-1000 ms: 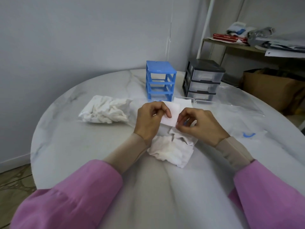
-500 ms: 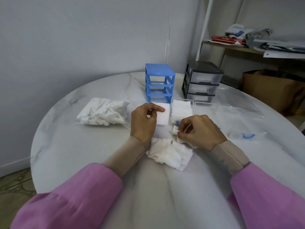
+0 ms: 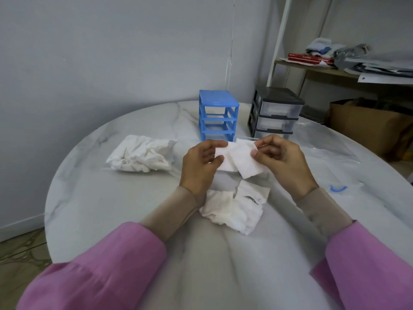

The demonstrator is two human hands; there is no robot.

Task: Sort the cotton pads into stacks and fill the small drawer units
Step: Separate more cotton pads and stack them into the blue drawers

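left hand [image 3: 201, 163]: raised above the table [image 3: 93, 198], thumb and curled fingers pinching the left edge of a small stack of cotton pads [image 3: 223, 158]. right hand [image 3: 281, 157]: thumb and forefinger pinching the upper right corner of a single cotton pad [image 3: 244, 161], which hangs tilted and overlaps the right side of the stack. both hands meet approx. at table centre, in front of the drawer units.

loose pads: one crumpled pile [image 3: 234, 209] lies on the table directly below the hands, near the wrists. a second pile [image 3: 140, 156] lies well to the left, apart from the hands.

blue drawer unit [image 3: 218, 116]: upright at the far side of the table, frame slots look open, w/ no drawers seen in them. grey drawer unit [image 3: 276, 114]: just to its right, three clear-fronted drawers pushed in; contents cannot be told.

clear plastic bag [image 3: 330, 157] w/ a blue mark lies flat on the right part of the table. behind the table at right: shelf [image 3: 335, 70] w/ red books and papers; cardboard box [image 3: 368, 128] below it. sleeves: pink over beige cuffs.
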